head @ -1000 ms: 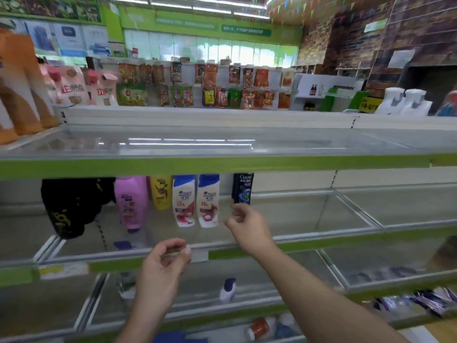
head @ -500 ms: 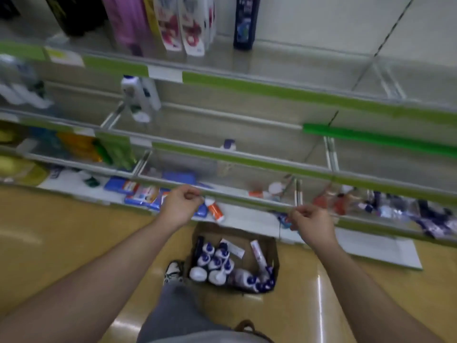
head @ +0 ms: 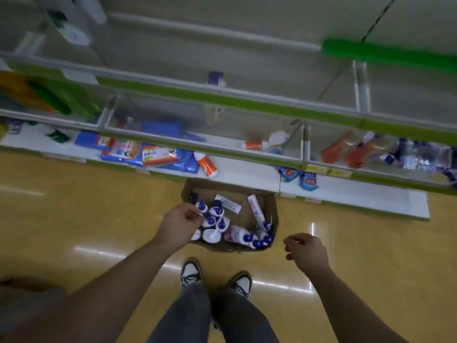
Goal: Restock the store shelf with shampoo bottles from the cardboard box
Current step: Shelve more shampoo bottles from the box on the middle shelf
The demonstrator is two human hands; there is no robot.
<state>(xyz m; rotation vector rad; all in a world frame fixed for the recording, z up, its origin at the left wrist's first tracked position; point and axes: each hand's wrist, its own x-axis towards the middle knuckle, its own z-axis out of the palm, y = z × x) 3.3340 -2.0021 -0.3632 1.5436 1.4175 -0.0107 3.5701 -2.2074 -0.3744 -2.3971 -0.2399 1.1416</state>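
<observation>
Currently head view looks straight down at a cardboard box (head: 269, 209) on the yellow floor (head: 99, 206), just in front of the store shelf's white base ledge (head: 247, 173). Box holds white shampoo bottles (head: 214, 225) with blue caps: a cluster standing upright at its left side, a few lying on their sides at the right, plus a white tube (head: 256, 209) lying flat.

Left hand (head: 179, 225) is over the left edge of the box, fingers curled, tips close to the upright caps. Contact with a cap can't be confirmed; nothing is visibly held, grip narrow. Right hand (head: 305, 251) hangs over the floor just right of the box, loosely curled, holding nothing, apart from the box.

Person's two sneakers (head: 191, 272) stand just behind the box, dark trouser legs (head: 193, 315) below.

Shelf tiers have green front strips (head: 222, 100) and clear dividers. Lowest tiers carry blue packets (head: 170, 157), an orange-and-white bottle (head: 206, 165) lying on the ledge, and red bottles (head: 346, 151) on their sides to the right. One blue-capped bottle (head: 215, 79) stands alone on the tier above. Upper frame is motion-blurred; details there are unreadable.
</observation>
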